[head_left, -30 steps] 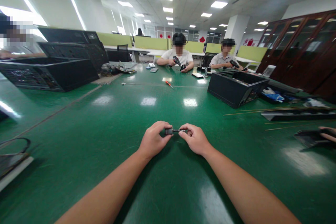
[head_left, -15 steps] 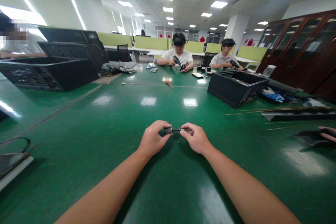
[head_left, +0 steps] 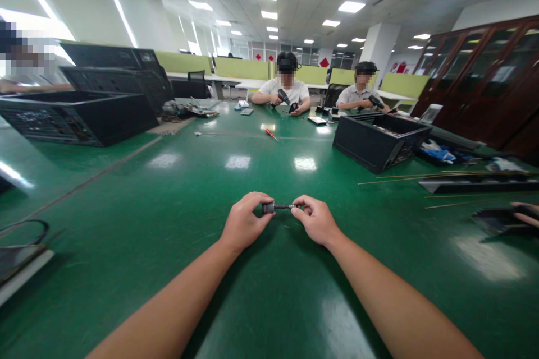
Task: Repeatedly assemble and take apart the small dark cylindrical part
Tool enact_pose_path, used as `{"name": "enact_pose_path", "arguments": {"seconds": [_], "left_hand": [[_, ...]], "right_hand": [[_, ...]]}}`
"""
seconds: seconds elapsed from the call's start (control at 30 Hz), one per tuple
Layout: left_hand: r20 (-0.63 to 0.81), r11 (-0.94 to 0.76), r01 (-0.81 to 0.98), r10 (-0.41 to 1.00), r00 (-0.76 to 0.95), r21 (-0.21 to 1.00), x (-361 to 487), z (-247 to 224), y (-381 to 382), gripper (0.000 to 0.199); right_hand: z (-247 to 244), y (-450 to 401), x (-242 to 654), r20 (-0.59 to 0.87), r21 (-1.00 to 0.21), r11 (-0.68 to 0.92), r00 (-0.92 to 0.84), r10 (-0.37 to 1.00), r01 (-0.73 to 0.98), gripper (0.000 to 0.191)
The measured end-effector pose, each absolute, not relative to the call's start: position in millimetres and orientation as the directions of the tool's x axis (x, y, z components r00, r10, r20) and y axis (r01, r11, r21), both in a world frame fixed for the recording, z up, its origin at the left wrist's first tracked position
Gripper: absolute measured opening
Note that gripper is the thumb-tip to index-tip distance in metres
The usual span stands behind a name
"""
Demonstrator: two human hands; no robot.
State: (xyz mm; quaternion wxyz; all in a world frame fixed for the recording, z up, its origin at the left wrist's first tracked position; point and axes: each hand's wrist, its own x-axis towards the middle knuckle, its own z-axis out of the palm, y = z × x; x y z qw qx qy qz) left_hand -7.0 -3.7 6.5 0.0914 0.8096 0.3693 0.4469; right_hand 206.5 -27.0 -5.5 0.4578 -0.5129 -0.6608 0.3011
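Above the green table (head_left: pixel 185 190) a small dark part (head_left: pixel 268 208) with a block-shaped left end and a thin shaft lies level between my hands. My left hand (head_left: pixel 247 221) pinches the block end between thumb and fingers. The thumb and fingers of my right hand (head_left: pixel 315 220) close round the thin right end, where a bit of shiny metal shows. Between the two grips the dark shaft is bare. What exactly the part is cannot be made out.
A black computer case (head_left: pixel 379 140) stands at the right, another (head_left: pixel 84 118) at the left. An orange screwdriver (head_left: pixel 272 134) lies ahead. Two people (head_left: pixel 286 90) across the table hold drills. Thin rods (head_left: pixel 421 176) and a person's hand (head_left: pixel 526 213) are at the right.
My right hand has shifted very slightly to the right along the part. My left hand has hardly moved and keeps its grip.
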Motion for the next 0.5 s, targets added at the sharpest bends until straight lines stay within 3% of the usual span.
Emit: {"name": "enact_pose_path", "arguments": {"seconds": [0.37,0.5], "left_hand": [[0.648,-0.697,0.508,0.696,0.31,0.505,-7.6,5.4,-2.3,0.021],[0.642,-0.662,0.548,0.718,0.269,0.512,-8.8,8.5,-2.4,0.021]], "right_hand": [[-6.8,-25.1,209.0,0.29,-0.885,0.284,-0.041,0.956,0.369,0.014],[-10.0,-19.2,213.4,0.271,-0.929,0.262,-0.002,0.963,0.26,0.017]]}}
